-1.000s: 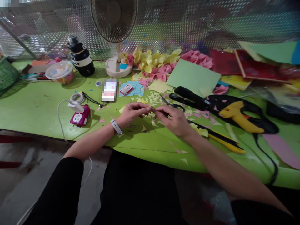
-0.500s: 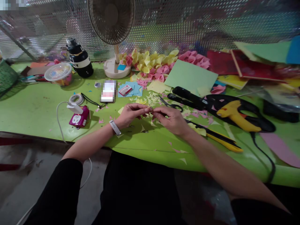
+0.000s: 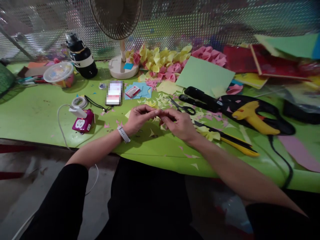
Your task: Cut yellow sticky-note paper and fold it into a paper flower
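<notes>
My left hand [image 3: 141, 117] and my right hand [image 3: 178, 123] meet over the green table, thumbs and forefingers pinched together at the tips. Whatever sits between the fingertips is too small and too covered to make out. Under and behind the hands lie scattered paper scraps [image 3: 162, 101] in pale yellow and pink. Black scissors [image 3: 183, 107] rest just beyond my right hand. A yellow and black long-handled tool [image 3: 236, 144] lies by my right wrist, with a folded yellow paper piece [image 3: 211, 134] against it.
Folded yellow paper flowers [image 3: 160, 58] and pink ones line the back, beside a fan [image 3: 122, 68]. At right are a black flat-jawed tool [image 3: 200, 100] and a yellow glue gun [image 3: 257, 118]. A phone [image 3: 114, 93], purple power adapter [image 3: 83, 124] and bottle [image 3: 82, 58] stand left.
The camera view has shifted slightly, so the table sits a little higher. Both hands stay together, and their fingertips have drawn closer, covering the spot between them more.
</notes>
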Tool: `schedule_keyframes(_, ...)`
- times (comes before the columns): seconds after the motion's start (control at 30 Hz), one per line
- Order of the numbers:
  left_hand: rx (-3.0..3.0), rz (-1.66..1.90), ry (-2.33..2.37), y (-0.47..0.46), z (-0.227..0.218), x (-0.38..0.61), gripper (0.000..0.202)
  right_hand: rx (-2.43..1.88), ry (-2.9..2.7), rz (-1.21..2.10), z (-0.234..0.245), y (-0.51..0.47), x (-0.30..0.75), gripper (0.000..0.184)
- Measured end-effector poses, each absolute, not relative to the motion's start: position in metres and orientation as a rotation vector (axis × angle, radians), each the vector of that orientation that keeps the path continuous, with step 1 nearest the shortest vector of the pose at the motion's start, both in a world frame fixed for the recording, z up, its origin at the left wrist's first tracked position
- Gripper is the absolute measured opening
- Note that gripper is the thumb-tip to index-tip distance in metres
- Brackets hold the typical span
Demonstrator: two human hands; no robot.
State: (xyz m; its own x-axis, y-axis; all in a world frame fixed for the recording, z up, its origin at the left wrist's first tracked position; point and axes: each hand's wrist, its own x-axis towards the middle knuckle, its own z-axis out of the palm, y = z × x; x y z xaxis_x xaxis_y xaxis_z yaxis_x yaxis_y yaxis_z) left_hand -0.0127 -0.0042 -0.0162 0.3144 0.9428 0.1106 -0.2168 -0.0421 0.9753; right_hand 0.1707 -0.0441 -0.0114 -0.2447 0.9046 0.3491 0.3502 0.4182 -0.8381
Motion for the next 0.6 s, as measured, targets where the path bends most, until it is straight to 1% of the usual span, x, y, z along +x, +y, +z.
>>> schedule_keyframes(0.2,1.319,1.054,0.725,-0.0015,-0.0134,-0.0156,0.033,-1.002,-1.79,0.933,-0.0087,-0.0404,0.1762,0.025)
schedule_keyframes(0.33,1.336,1.031,0.699,-0.0004,-0.0129,-0.0158,0.035,-1.008,-1.824,0.998,-0.0093,-0.0399,0.1781,0.028)
schedule_keyframes(0.5,1.34,1.097,0.756,-0.0013,-0.0166,-0.0152,0.038,-1.024,-1.749,0.938,-0.0113,-0.0438,0.1743,0.028)
schedule_keyframes(0.6,1.34,1.08,0.742,-0.0016,-0.0172,-0.0152,0.038,-1.019,-1.75,0.974,-0.0121,-0.0437,0.1753,0.028)
